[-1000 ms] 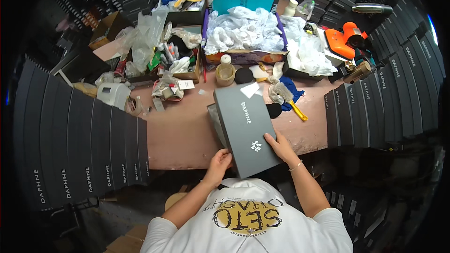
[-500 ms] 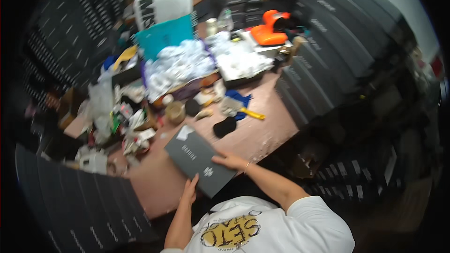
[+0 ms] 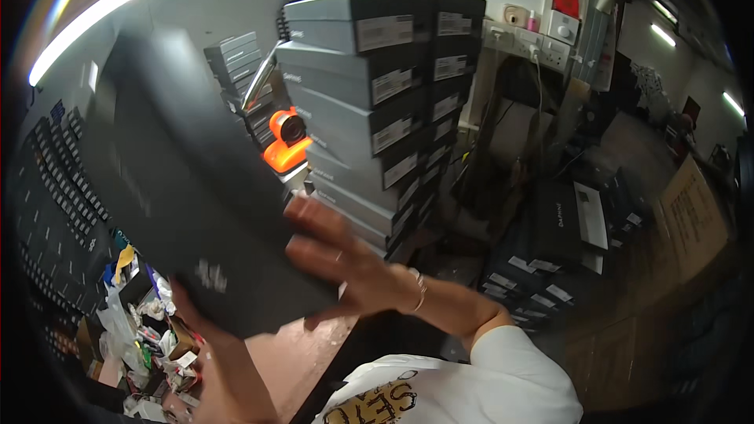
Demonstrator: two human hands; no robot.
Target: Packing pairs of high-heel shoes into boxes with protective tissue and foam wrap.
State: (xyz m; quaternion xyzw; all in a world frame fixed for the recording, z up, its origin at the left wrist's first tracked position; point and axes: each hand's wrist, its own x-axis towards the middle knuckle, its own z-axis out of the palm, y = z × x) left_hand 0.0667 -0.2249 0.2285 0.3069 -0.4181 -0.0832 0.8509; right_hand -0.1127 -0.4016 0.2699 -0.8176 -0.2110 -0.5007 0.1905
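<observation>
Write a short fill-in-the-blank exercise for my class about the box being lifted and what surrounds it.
1. Both hands hold a long ____ box.
2. The right hand presses the box's ____ side.
3. Behind it stands a tall stack of grey boxes with an ____ object beside it.

Missing words: black; right; orange

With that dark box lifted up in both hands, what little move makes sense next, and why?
Probably carry the dark grey box a little further right, toward the tall stack of grey boxes. The right hand lies flat on its lid, the left hand supports it from below, it is tilted in the air, and that stack is close by.
</observation>
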